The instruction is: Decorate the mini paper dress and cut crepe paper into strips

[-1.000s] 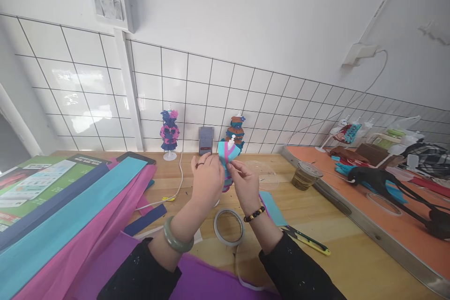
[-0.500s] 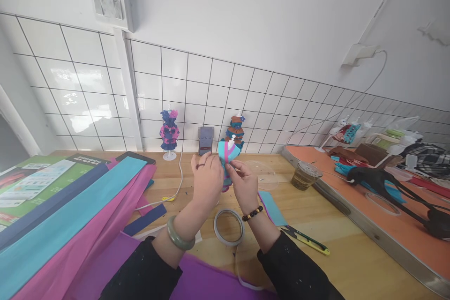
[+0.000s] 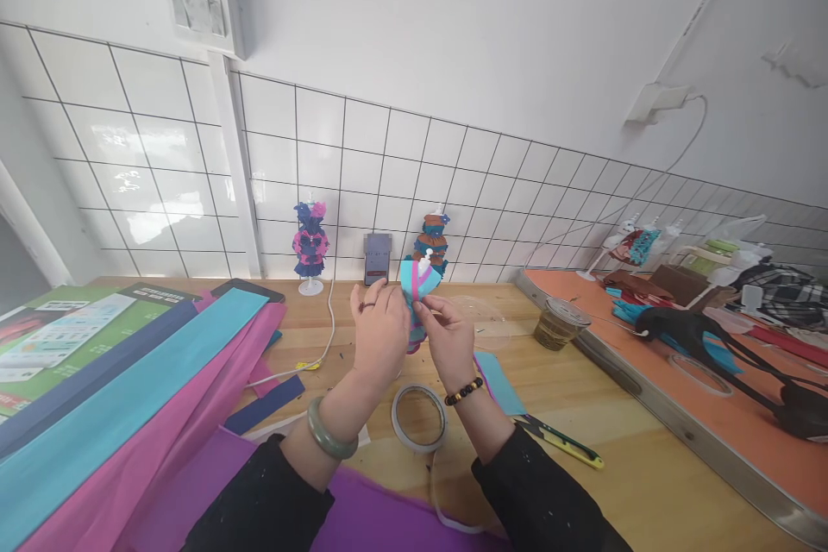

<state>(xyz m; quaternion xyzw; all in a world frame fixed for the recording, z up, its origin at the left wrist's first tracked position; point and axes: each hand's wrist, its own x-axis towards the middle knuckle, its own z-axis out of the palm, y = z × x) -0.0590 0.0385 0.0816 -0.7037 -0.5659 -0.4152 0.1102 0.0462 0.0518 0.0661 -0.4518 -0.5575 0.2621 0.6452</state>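
Turquoise-and-pink dress form (image 3: 416,281) is at centre. Right hand (image 3: 451,340): thumb and forefinger pinch its fabric. Left hand (image 3: 381,328): against its side (fingertips hidden; cannot tell whether they pinch). Clear tub (image 3: 561,324) at 3 o'clock, contents indistinct; tape roll (image 3: 399,428) at 6 o'clock

On the table (image 3: 621,457), a tape roll (image 3: 420,448) is lying before the held mannequin (image 3: 420,283); snips (image 3: 562,442) are resting to the roll's right, sheets (image 3: 148,362) to its left. Behind, seemingly a phone (image 3: 378,263) is standing between a left mannequin (image 3: 311,241) and a right mannequin (image 3: 432,235).
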